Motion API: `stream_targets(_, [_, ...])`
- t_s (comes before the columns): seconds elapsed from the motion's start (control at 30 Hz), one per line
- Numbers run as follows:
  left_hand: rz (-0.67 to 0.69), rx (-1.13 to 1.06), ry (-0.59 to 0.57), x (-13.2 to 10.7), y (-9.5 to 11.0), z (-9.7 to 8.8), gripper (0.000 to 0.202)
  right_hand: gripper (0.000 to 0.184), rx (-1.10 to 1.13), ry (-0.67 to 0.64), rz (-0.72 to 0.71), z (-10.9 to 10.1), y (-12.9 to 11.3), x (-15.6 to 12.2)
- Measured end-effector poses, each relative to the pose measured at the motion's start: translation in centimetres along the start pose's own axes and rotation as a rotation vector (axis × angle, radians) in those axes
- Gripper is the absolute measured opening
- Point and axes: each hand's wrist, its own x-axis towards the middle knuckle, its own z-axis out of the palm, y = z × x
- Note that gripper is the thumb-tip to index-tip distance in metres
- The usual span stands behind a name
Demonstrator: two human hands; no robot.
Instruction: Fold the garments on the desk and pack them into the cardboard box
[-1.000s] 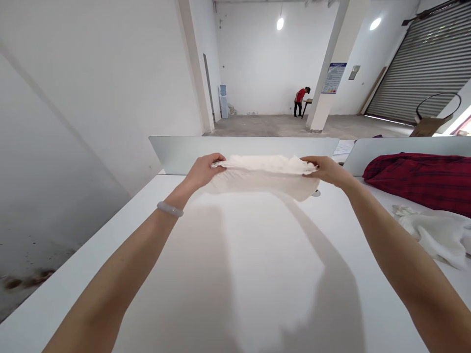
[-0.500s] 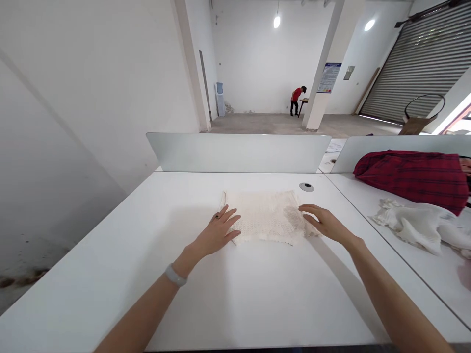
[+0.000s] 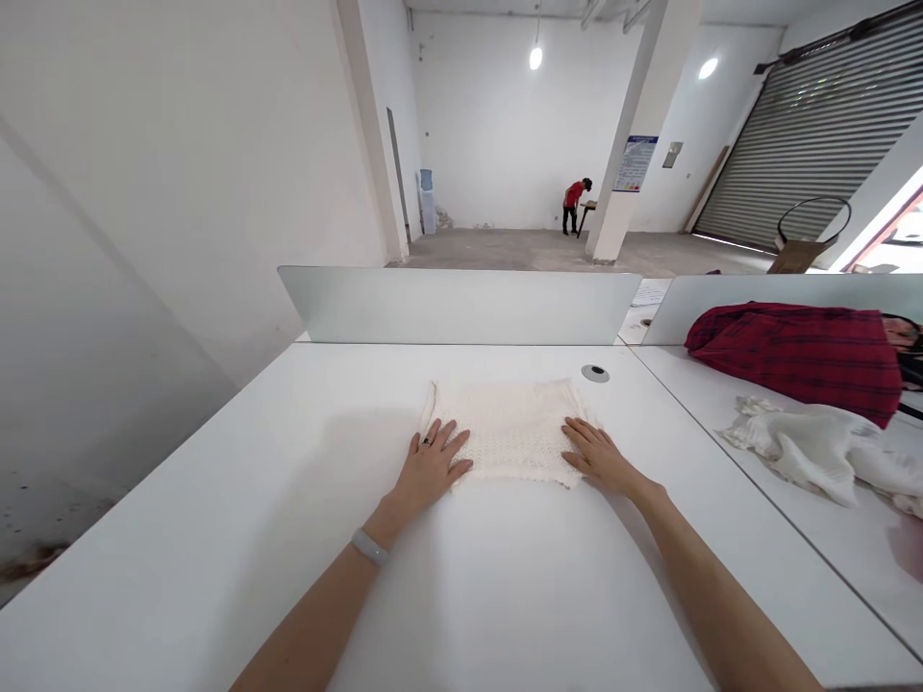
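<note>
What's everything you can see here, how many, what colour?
Tabletops: at least 2, white, foreground
Textured cloth: 1, cream, mid-table
Round fitting: 1, grey and black, beyond the textured cloth
Dividers: 2, pale, tabletops' far edge
Plaid cloth: 1, red and dark, right tabletop
Crumpled cloth: 1, white, nearer than plaid cloth
Person: 1, red top, back of room
Water dispenser: 1, white and blue, back left
Pillar: 1, white, back right
Notice: 1, blue and white, on pillar
Lamps: 2, white, overhead
Shutter: 1, grey, far right
Hoop: 1, dark, before the shutter
Bracelet: 1, grey, left wrist
Left hand: 1, bare, on textured cloth's left
Right hand: 1, bare, on its right
</note>
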Motion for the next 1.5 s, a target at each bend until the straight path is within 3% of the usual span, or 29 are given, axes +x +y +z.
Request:
stream_targets(0.17, [0.011, -0.012, 0.03, -0.4, 1.4, -1.3, 0.049, 0.057, 0.097, -0.039, -0.099, -2.4, 0.0, -1.1])
stream_targets(0.33, [-0.031, -0.067, 0.158, -0.5, 3.0, -2.4, 0.042, 0.038, 0.236, 0.039, 0.006, -4.3, 0.4, -2.0])
stream_targets(0.43, [-0.145, -0.061, 0.243, 0.2, 2.1, -2.4, 0.031, 0.032, 0.319, 0.242, 0.123, -4.1, 1.8, -1.3])
stream_targets(0.5, [-0.28, -0.1, 0.231, 1.3, 0.8, -2.5, 0.028, 0.031, 0.355, 0.339, 0.218, -3.9, 2.8, -0.4])
stream_targets(0.63, [-0.45, -0.214, 0.14, 4.5, -1.4, -2.8, 0.034, 0.035, 0.317, 0.254, 0.4, -3.7, 3.7, 2.4])
stream_targets(0.77, [-0.526, -0.257, 0.091, 7.0, -1.6, -2.4, 0.037, 0.041, 0.261, 0.246, 0.506, -2.7, 2.8, 4.5])
stream_targets(0.93, [-0.558, -0.279, 0.192, 7.8, -1.2, -0.9, 0.025, 0.04, 0.237, 0.383, 0.497, -0.9, 2.7, 5.3])
stream_targets(1.07, [-0.528, -0.328, 0.292, 8.0, -1.9, -0.1, 0.026, 0.042, 0.355, 0.504, 0.394, -0.4, 3.4, 5.3])
stream_targets(1.17, [-0.509, -0.347, 0.355, 8.1, -2.5, 0.0, 0.021, 0.045, 0.456, 0.512, 0.383, -0.4, 3.5, 5.3])
stream_targets(1.33, [-0.506, -0.352, 0.379, 7.9, -2.8, -0.3, 0.026, 0.043, 0.444, 0.531, 0.407, -0.7, 3.1, 5.2])
stream_targets(1.5, [-0.554, -0.294, 0.378, 7.7, -2.9, -0.6, 0.027, 0.042, 0.336, 0.523, 0.545, -1.2, 3.5, 5.6])
